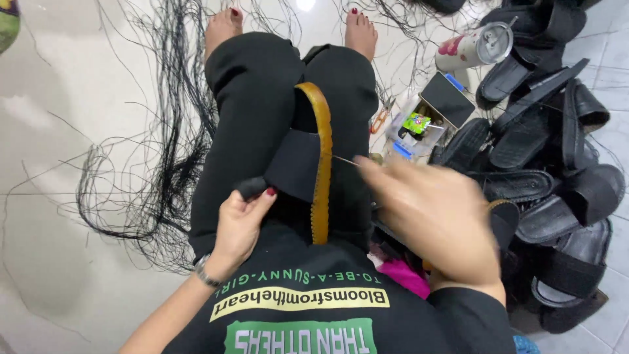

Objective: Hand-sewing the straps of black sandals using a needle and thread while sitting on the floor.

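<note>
The sandal (308, 164) stands on edge across your lap, between your two hands, its long axis running away from you toward your feet (288, 26), with the tan sole rim (321, 164) facing right and the black strap (295, 164) bulging out to the left. Your left hand (239, 226) is at the near, lower-left corner of it, thumb and fingers pinched shut on the black strap end, so that hand is the one actually bearing the sandal. Your right hand (436, 213) sits just to the right of the sole rim, blurred by motion; its fingertips appear closed on a thin needle (344, 160) whose point lies level and crosswise, touching or nearly touching the rim, though the blur keeps you from telling the grip exactly. So the needle's line is at right angles to the sandal's long axis, and the right hand is the nearer one to the edge. The rim looks like stiff, smooth tan leather or rubber with a scalloped edge; the strap is soft, matte black fabric or foam. Loose black thread (164, 131) lies tangled on the glossy pale floor tiles (52, 131) to your left. To your right, a heap of black sandals (557, 164), a small clear box of bits (419, 128), and a tumbler (475, 46) lying on its side.
</note>
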